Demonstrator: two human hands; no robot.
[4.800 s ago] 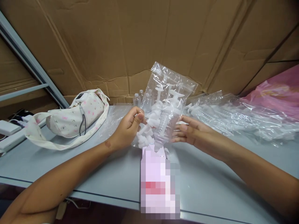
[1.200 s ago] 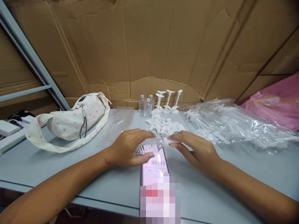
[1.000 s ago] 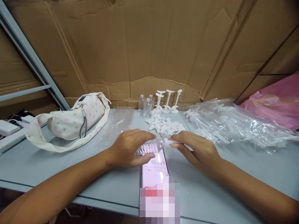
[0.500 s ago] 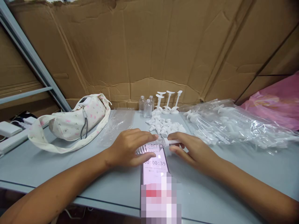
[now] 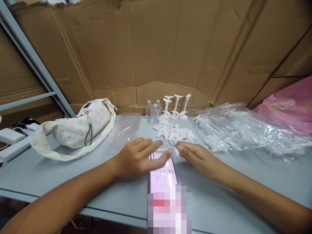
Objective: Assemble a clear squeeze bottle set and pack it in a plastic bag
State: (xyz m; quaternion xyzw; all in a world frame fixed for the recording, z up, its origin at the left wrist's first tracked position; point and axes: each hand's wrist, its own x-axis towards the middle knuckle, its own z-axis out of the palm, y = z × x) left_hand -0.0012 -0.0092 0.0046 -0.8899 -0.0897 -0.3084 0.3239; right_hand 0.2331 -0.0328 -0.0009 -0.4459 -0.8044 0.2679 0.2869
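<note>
Between my hands, over the top of the phone, lies a small clear ridged plastic bottle [image 5: 161, 150] with a white fitting [image 5: 175, 152] at its right end. My left hand [image 5: 136, 157] has its thumb and fingers around the bottle, which they partly cover. My right hand [image 5: 195, 154] pinches the white fitting between thumb and forefinger; its other fingers are curled underneath. Just beyond the hands is a pile of small white plastic caps [image 5: 174, 132]. Several white T-shaped plungers [image 5: 175, 107] stand on round bases behind the pile, beside three clear ridged bottles [image 5: 154, 113].
A phone [image 5: 162, 182] with a running timer lies below my hands. A floral bag [image 5: 83, 125] and a flat clear plastic bag [image 5: 124, 130] are left. Rightward lies a large clear bag [image 5: 241, 130] of white and clear parts, near pink plastic [image 5: 287, 104]. Cardboard [image 5: 156, 48] stands behind.
My right fingers have closed into a pinch nearer the bottle's end. The white rod seen at my right fingers no longer shows. My left thumb has stretched right along the bottle.
</note>
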